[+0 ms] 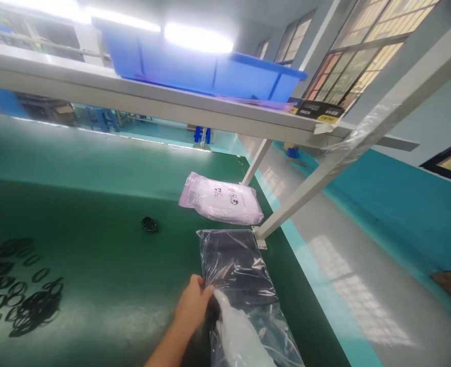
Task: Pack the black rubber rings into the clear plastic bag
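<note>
A clear plastic bag [244, 265] with a dark flat sheet-like thing inside lies along the right edge of the green table. My left hand [194, 302], bare, pinches the bag's left edge between thumb and fingers. Right beside it is my right hand [237, 329] in a white glove, its fingertips meeting my left thumb at the same edge. The gloved fingers are partly blurred and look closed on the plastic. Just beyond the bag lies a pinkish sealed bag [225, 200] with printed black symbols and a pale item inside.
Many black rings [17, 293] lie in a loose pile at the left of the green table [106, 265]. A small black coil [149, 224] sits mid-table. Overhead runs a white shelf [164, 104] bearing a blue bin [210, 71]; a slanting white post [305, 196] stands at right.
</note>
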Tool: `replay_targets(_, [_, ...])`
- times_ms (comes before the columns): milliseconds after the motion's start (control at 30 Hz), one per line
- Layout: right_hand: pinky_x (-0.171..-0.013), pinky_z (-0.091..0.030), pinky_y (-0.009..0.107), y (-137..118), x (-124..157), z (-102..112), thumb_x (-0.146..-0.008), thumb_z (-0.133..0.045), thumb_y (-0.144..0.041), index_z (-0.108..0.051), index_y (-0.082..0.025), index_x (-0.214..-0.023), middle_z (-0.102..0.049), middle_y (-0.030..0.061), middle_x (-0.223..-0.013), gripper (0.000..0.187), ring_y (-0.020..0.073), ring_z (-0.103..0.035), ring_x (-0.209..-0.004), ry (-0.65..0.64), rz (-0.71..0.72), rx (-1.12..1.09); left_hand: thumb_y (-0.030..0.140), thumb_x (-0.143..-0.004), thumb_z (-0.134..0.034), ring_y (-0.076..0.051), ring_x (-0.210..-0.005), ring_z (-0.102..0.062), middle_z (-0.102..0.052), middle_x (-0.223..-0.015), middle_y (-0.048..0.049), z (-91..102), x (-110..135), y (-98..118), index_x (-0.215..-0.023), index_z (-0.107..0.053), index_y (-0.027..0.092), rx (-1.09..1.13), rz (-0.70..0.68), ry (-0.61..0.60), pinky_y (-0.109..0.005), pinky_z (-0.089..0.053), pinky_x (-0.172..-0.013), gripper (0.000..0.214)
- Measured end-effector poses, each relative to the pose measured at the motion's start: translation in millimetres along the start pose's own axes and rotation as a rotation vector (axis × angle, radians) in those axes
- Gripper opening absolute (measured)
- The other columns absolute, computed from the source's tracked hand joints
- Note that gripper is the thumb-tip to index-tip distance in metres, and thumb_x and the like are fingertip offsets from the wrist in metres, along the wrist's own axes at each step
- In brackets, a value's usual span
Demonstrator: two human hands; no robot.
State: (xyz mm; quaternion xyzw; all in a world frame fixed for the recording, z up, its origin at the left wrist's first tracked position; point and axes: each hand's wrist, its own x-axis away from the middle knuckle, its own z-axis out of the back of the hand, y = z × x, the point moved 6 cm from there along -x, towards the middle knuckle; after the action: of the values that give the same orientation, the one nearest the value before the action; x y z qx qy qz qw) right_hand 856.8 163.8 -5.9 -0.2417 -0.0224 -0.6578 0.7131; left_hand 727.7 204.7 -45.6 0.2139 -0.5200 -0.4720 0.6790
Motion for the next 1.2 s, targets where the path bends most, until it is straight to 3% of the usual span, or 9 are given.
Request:
replay_targets(200, [-0.080,-0.051,0.040,-1,-10,-12,-0.088,-0.055,-0.035,-0.051,-0.018,-0.118,-0.056,0.0072,-0.114,0.034,0.0193,-0.058,-0.095,-0.196,-0.061,-0.152,0.031,-0.086,-0.042,-0.011,-0.044,-0.055,-0.058,-0.073,0.0020,-12.8,-6,-16,-0.095,-0.042,0.022,0.024,0.029,-0.117,-0.021,-0.040,-0.042,0.013])
replay_targets(400, [-0.060,-0.053,0.028,0,-18,-23,-0.091,-0.048,-0.040,-0.050,-0.016,-0.117,-0.061,0.0039,-0.095,0.036,0.0116,-0.060,-0.070,-0.362,-0.011,-0.385,0.029,-0.087,-0.043,-0.009,-0.047,-0.055,-0.060,-0.075,0.0025,-11.7,-10,-17,-0.094,-0.043,0.022,0.036,-0.011,-0.140,-0.018,-0.040,-0.044,0.010])
replay_targets(533, [-0.055,-0.051,0.025,2,-25,-30,-0.092,-0.047,-0.042,-0.050,-0.015,-0.116,-0.061,0.0021,-0.087,0.036,0.0097,-0.058,-0.063,-0.389,0.035,-0.487,0.029,-0.087,-0.043,-0.008,-0.044,-0.054,-0.058,-0.070,0.0054,-12.6,-11,-18,-0.094,-0.043,0.023,0.063,-0.045,-0.155,-0.019,-0.039,-0.044,0.010])
replay_targets(733, [-0.062,-0.052,0.030,15,-10,-48,-0.092,-0.043,-0.047,-0.046,-0.018,-0.124,-0.062,0.0043,-0.094,0.044,0.0127,-0.060,-0.069,-0.197,-0.026,-0.429,0.033,-0.087,-0.043,-0.008,-0.046,-0.056,-0.060,-0.070,0.0051,-12.4,-10,-19,-0.094,-0.045,0.023,0.057,-0.037,-0.130,-0.018,-0.040,-0.046,0.013])
replay_targets(900, [-0.079,-0.050,0.040,31,22,-54,-0.090,-0.043,-0.037,-0.031,-0.029,-0.139,-0.065,0.0071,-0.103,0.052,0.0208,-0.062,-0.085,0.031,-0.112,-0.239,0.037,-0.087,-0.044,-0.009,-0.050,-0.058,-0.063,-0.076,0.0021,-12.7,-9,-18,-0.095,-0.046,0.022,0.059,-0.022,-0.118,-0.019,-0.041,-0.047,0.018])
replay_targets(1067, [-0.073,-0.050,0.037,28,25,-58,-0.079,-0.041,-0.018,-0.021,-0.032,-0.144,-0.063,0.0080,-0.111,0.069,0.0244,-0.063,-0.081,0.147,-0.105,-0.078,0.033,-0.088,-0.044,-0.008,-0.050,-0.057,-0.063,-0.077,0.0022,-15.0,-11,-20,-0.095,-0.047,0.021,0.055,-0.029,-0.130,-0.018,-0.043,-0.048,0.015])
replay_targets(1200, [-0.067,-0.049,0.038,22,19,-57,-0.075,-0.040,-0.008,-0.023,-0.034,-0.143,-0.063,0.0086,-0.102,0.076,0.0256,-0.062,-0.072,0.185,-0.124,0.093,0.035,-0.084,-0.051,-0.008,-0.049,-0.059,-0.063,-0.077,0.0026,-17.4,-13,-20,-0.091,-0.047,0.021,0.028,-0.016,-0.140,-0.018,-0.042,-0.046,0.016])
